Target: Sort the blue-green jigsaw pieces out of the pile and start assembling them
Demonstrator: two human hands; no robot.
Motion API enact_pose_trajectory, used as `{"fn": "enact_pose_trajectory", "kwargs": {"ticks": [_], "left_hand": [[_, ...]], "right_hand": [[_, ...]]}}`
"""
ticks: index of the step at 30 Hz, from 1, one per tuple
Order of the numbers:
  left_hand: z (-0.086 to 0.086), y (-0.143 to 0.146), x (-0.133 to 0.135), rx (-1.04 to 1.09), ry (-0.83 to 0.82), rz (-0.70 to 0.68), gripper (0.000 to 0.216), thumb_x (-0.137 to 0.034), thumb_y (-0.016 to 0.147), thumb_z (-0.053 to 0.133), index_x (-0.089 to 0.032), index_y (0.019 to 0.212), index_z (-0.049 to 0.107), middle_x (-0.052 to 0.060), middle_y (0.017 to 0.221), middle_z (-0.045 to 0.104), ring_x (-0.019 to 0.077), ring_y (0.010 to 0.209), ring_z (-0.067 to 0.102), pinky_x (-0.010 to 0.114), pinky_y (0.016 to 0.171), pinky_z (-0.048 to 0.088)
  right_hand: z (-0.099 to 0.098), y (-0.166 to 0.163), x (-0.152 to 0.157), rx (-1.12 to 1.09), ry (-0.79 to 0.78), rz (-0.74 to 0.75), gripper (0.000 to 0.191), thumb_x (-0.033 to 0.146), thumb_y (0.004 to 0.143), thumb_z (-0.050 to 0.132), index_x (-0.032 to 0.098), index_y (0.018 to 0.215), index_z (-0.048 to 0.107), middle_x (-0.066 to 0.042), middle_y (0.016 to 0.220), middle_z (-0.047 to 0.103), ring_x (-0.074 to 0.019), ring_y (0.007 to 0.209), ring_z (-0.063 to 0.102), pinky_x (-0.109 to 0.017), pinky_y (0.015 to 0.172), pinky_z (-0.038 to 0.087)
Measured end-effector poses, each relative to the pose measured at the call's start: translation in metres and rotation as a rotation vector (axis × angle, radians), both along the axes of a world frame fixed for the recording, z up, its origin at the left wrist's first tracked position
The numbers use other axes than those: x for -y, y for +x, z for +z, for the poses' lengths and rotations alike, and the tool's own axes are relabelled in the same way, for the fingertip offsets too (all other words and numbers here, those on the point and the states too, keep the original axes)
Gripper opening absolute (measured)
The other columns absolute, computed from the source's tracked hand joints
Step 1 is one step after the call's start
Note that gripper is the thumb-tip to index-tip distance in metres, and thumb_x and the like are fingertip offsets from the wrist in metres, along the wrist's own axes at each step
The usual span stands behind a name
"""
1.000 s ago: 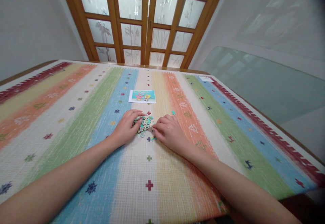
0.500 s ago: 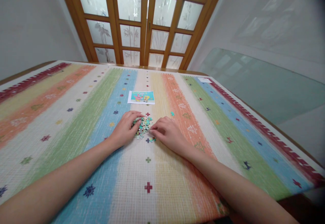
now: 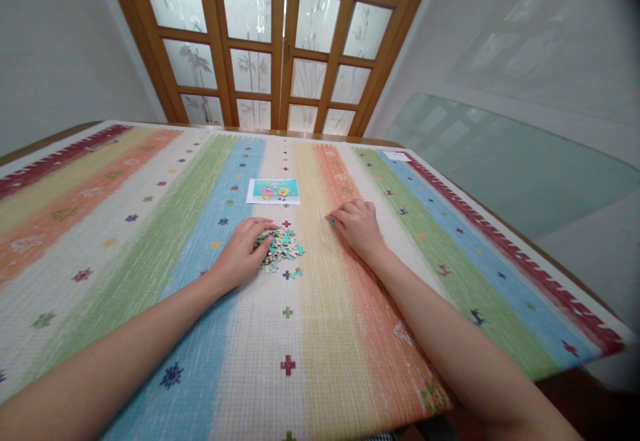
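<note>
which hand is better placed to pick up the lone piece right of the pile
Right: the right hand has its fingertips at the lone piece, while the left hand rests on the pile.

Bright, even daylight through frosted door panes (image 3: 260, 8) beyond far edge of table (image 3: 125, 181). Soft, faint shadows; slight one under left hand (image 3: 240, 254). Pale reflections on glass sheet (image 3: 500, 161) at right. Strong wide-angle bending toward frame edges, dark vignette in top right corner. Slight blur at near right table corner.
</note>
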State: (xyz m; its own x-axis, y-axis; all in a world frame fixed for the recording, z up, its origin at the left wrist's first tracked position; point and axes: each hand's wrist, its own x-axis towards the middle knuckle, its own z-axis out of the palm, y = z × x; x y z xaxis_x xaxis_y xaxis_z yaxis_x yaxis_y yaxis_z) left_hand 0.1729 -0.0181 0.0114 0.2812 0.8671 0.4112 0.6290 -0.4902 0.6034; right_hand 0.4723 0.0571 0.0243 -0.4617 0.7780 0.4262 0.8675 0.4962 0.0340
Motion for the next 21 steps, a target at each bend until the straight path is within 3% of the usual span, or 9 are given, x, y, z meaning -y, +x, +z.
{"fn": "enact_pose_trajectory", "kwargs": {"ticks": [5, 10, 13, 21], "left_hand": [[0.001, 0.0, 0.0, -0.004, 0.005, 0.0, 0.027, -0.031, 0.1, 0.047, -0.02, 0.118, 0.064, 0.01, 0.126, 0.062, 0.0259, 0.123, 0.055, 0.048, 0.11, 0.042], [0.0, 0.0, 0.0, -0.001, 0.004, -0.007, 0.027, -0.03, 0.1, 0.047, -0.021, 0.118, 0.064, 0.01, 0.126, 0.062, 0.0258, 0.122, 0.056, 0.049, 0.109, 0.042], [0.0, 0.0, 0.0, 0.001, 0.003, -0.009, 0.027, -0.029, 0.1, 0.047, -0.02, 0.118, 0.064, 0.01, 0.127, 0.062, 0.0256, 0.123, 0.055, 0.049, 0.11, 0.041], [0.001, 0.001, 0.001, 0.0, 0.011, -0.001, 0.027, -0.027, 0.1, 0.046, -0.02, 0.119, 0.064, 0.01, 0.128, 0.062, 0.0253, 0.125, 0.053, 0.049, 0.111, 0.04]], "right_hand": [[-0.003, 0.001, 0.004, -0.114, -0.063, -0.044, 0.025, 0.024, 0.1, 0.051, 0.022, 0.097, 0.076, -0.009, 0.107, 0.071, -0.0272, 0.103, 0.054, -0.041, 0.085, 0.032], [-0.003, 0.009, 0.005, -0.283, -0.052, -0.066, 0.026, 0.028, 0.099, 0.051, 0.021, 0.102, 0.075, -0.01, 0.101, 0.069, -0.0276, 0.099, 0.056, -0.04, 0.084, 0.036], [0.001, 0.001, 0.014, -0.297, -0.038, 0.033, 0.023, 0.026, 0.098, 0.052, 0.022, 0.105, 0.074, -0.009, 0.1, 0.069, -0.0271, 0.1, 0.057, -0.041, 0.086, 0.037], [0.006, -0.048, 0.056, -0.187, -0.116, 0.47, 0.016, 0.028, 0.099, 0.059, 0.024, 0.103, 0.074, -0.005, 0.101, 0.07, -0.0223, 0.101, 0.056, -0.038, 0.089, 0.037]]}}
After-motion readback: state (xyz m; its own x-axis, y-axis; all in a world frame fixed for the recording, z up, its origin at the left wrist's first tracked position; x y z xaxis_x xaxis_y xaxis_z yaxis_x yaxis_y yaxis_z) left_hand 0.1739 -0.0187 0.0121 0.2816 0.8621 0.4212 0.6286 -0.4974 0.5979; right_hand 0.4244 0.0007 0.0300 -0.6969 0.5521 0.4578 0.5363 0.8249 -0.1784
